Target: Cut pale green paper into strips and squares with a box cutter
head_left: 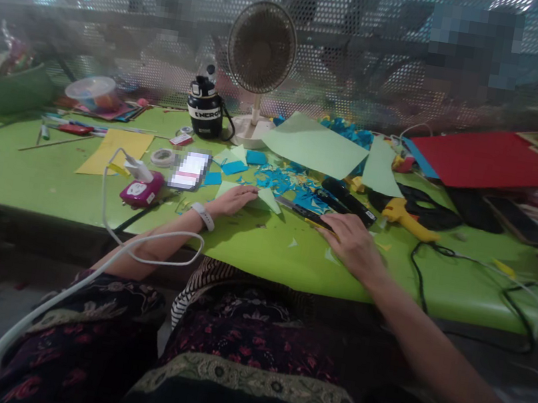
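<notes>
My left hand (232,201), with a white band at its wrist, lies on the table with its fingers closed on a small pale green paper (268,199). The paper's pointed end sticks out to the right of my fingertips. My right hand (354,242) grips a box cutter (305,213) with a dark body and a bit of yellow. The thin tip of the cutter points left, close to the paper. Blue and yellow paper scraps (285,180) are heaped just behind both hands. Small blue paper squares (234,167) lie beyond my left hand.
A fan (262,49) and a dark bottle (205,111) stand at the back. Left are a phone (190,170) and a purple power adapter (141,189) with a white cable. A yellow glue gun (410,220) and red sheets (497,161) lie right.
</notes>
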